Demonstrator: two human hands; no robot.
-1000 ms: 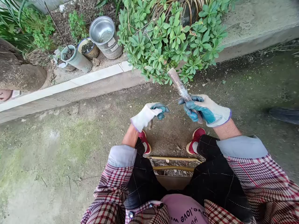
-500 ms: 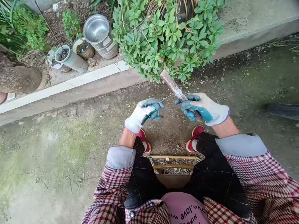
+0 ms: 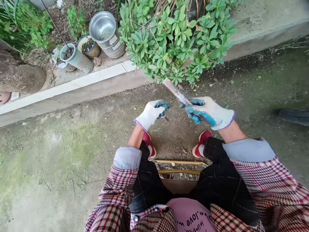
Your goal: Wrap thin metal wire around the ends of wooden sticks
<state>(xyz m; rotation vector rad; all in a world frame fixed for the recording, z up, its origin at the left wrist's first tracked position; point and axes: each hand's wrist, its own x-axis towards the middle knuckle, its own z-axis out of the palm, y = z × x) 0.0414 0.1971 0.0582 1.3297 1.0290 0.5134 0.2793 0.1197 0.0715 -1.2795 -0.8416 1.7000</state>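
Observation:
Both hands wear white work gloves with blue-green coated palms and fingers. My right hand [image 3: 210, 111] is closed around the lower part of a brownish stick [image 3: 171, 86]. Thin silvery wire [image 3: 181, 96] is wound round the stick just above that grip. The stick tilts up and left toward the shrub. To the left of it, apart from it, my left hand [image 3: 153, 113] is curled with its fingers pinched together. A loose end of the wire showed from these fingers a moment ago; now it is too thin or hidden to make out.
A leafy green shrub [image 3: 178, 42] hangs over a raised bed's edge ahead. A metal pot [image 3: 108, 35], a small yellowish pot [image 3: 93, 50] and a tall pale pot [image 3: 80, 61] stand on the bed. A yellow metal bar [image 3: 178, 161] lies between my feet. Something dark [image 3: 294, 116] rests at right.
My left hand has turned and shifted slightly right and up, its fingers more curled. The wire end between the hands no longer shows. My right hand still holds the stick, tipped slightly lower.

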